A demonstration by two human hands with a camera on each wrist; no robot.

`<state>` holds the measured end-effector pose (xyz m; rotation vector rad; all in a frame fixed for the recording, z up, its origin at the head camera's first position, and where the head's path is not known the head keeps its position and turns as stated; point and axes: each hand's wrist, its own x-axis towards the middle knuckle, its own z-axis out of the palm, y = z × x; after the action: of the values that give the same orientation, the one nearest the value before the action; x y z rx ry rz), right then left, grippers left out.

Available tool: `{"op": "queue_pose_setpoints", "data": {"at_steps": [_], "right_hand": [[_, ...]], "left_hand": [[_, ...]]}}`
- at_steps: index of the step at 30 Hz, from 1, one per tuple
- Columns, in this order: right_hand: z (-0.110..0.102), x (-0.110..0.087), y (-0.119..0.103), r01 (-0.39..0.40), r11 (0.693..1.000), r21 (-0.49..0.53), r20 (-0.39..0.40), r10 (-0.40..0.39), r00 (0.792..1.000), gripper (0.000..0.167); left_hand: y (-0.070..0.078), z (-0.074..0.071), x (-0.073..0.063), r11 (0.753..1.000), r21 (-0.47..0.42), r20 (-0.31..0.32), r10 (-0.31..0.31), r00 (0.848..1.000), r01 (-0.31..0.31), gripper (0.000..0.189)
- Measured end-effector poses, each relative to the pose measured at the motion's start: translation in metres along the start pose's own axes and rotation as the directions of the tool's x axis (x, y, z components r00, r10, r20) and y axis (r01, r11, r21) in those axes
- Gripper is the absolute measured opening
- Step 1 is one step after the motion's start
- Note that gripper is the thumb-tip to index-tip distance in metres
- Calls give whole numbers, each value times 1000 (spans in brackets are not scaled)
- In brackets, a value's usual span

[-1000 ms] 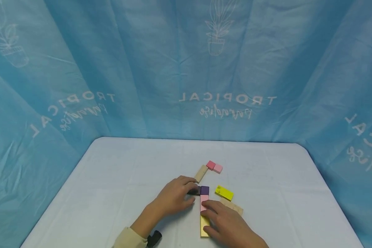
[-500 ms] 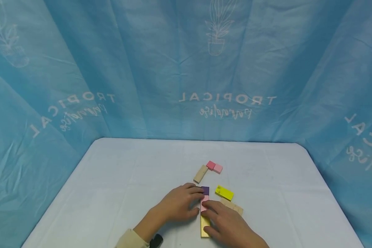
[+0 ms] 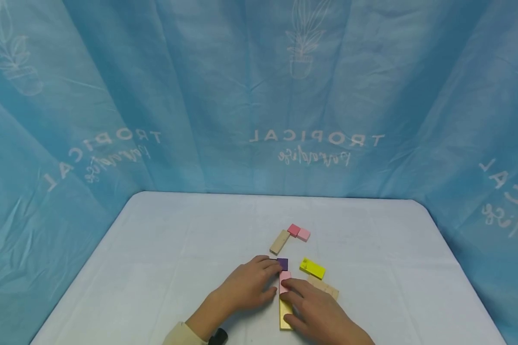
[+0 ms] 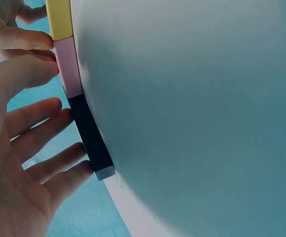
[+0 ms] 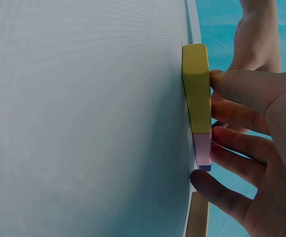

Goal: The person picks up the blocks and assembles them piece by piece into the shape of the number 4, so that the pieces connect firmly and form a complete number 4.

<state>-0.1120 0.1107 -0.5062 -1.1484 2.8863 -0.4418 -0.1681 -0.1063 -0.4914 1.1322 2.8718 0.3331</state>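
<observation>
A yellow block [image 3: 285,314] and a pink block [image 3: 286,275] lie end to end in a line on the white table. Past the pink one sits a small purple block [image 3: 284,262], set slightly to the left. My left hand [image 3: 248,285] reaches over a black block [image 4: 91,136], its loosely extended fingertips on top of it and near the purple one; from the head the hand mostly hides the black block. My right hand [image 3: 315,309] rests with spread, gently bent fingers on the pink and yellow blocks, its thumb on the yellow.
Right of the line lie a bright yellow block [image 3: 312,268] with a small bump and a plain wooden block [image 3: 328,288], partly behind my right hand. Farther back are another wooden block [image 3: 279,242], a red block [image 3: 293,230] and a small pink block [image 3: 303,235].
My left hand has shifted right over the black block, covering most of it. The purple block has slid slightly left, out of line with the pink one. My right hand stays in place.
</observation>
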Motion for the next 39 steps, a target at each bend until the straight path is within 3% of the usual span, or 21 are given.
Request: {"op": "queue_pose_setpoints", "data": {"at_steps": [7, 17, 26, 39], "right_hand": [[0, 0, 2, 8, 1000, 13, -22, -8, 1000, 42], [-1, 1, 2, -12, 999, 51, 0, 12, 1000, 40], [-1, 1, 1, -8, 998, 55, 8, 8, 1000, 41], [0, 2, 2, -20, 999, 36, 15, 19, 1000, 42]], "left_hand": [[5, -2, 1, 998, 2, 30, -61, 998, 61, 48], [10, -7, 4, 987, -11, 23, -162, 987, 162, 49], [10, -8, 10, 995, -18, 26, -99, 995, 99, 47], [10, -6, 10, 997, 7, 33, -79, 996, 78, 37]]}}
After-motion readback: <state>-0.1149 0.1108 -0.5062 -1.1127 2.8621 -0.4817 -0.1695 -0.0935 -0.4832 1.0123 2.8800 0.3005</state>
